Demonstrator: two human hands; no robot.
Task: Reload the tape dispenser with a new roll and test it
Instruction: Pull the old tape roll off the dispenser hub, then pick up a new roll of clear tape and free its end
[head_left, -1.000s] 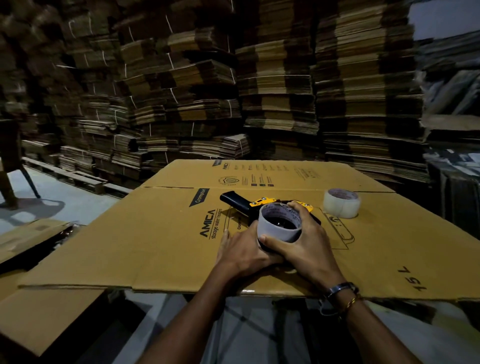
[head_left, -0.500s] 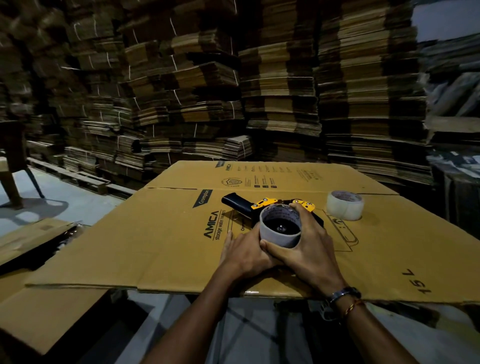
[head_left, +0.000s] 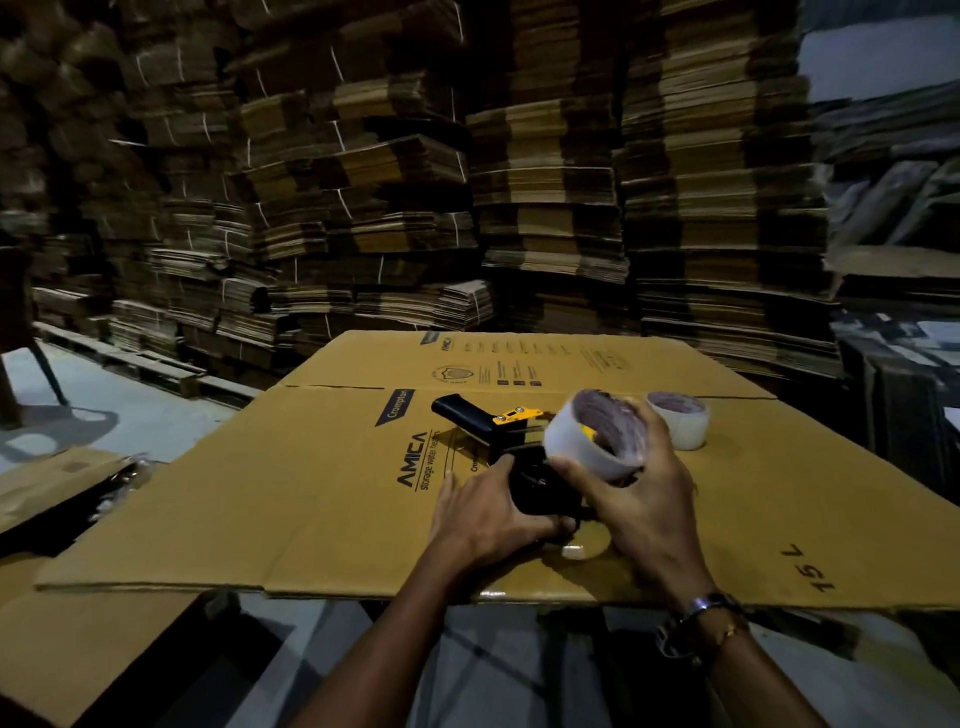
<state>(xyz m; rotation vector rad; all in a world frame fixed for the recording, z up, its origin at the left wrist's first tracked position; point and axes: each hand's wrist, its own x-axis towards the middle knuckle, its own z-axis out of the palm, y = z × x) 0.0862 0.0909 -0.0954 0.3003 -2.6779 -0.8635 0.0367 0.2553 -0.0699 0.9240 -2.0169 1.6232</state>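
A black and yellow tape dispenser (head_left: 519, 441) lies on its side on a flattened cardboard box (head_left: 311, 493). My left hand (head_left: 488, 514) presses on its round black hub end. My right hand (head_left: 634, 493) holds a clear tape roll (head_left: 582, 447) tilted, lifted just above and to the right of the hub. The roll hides part of the dispenser's yellow frame. A second clear tape roll (head_left: 680, 421) stands on the cardboard just behind my right hand.
Tall stacks of flattened cartons (head_left: 519, 182) rise behind the work surface. More loose cardboard (head_left: 62, 483) lies low at the left. A wooden pallet (head_left: 156, 364) sits on the floor at the back left.
The roll sat flat on the dispenser's hub with both hands around it. My right hand has now lifted it off and tilted it to the right, leaving the black hub bare.
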